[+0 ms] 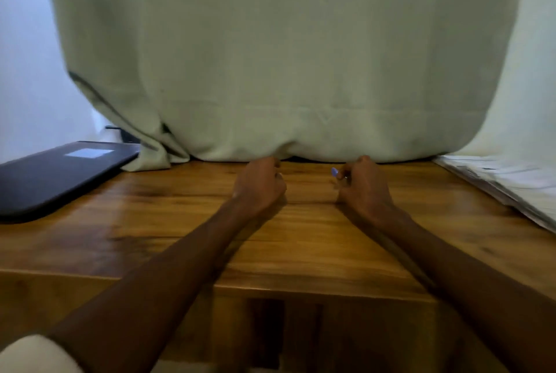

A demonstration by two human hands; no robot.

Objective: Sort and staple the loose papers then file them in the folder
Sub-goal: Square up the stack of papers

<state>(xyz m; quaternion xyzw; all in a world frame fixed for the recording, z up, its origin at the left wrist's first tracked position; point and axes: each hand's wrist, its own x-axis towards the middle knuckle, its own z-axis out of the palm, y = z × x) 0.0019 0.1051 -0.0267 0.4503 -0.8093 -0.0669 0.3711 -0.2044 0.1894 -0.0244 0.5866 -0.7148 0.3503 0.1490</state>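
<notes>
Both my forearms reach across the wooden table [168, 240] to its far edge, just under the hem of a pale green curtain [285, 56]. My left hand [260, 184] lies on the wood with its fingers curled into a fist, and nothing shows in it. My right hand [362, 184] is curled too, and a small blue thing [334, 172], too small to identify, shows at its fingertips. A black folder [57, 175] with a white label lies flat at the far left. A stack of loose white papers [505, 183] lies along the right edge. No stapler is in view.
The curtain hangs down to the tabletop across the whole back and bunches into folds at the left, next to the folder. The table's front edge runs below my forearms. Bare wood lies between the folder and the papers.
</notes>
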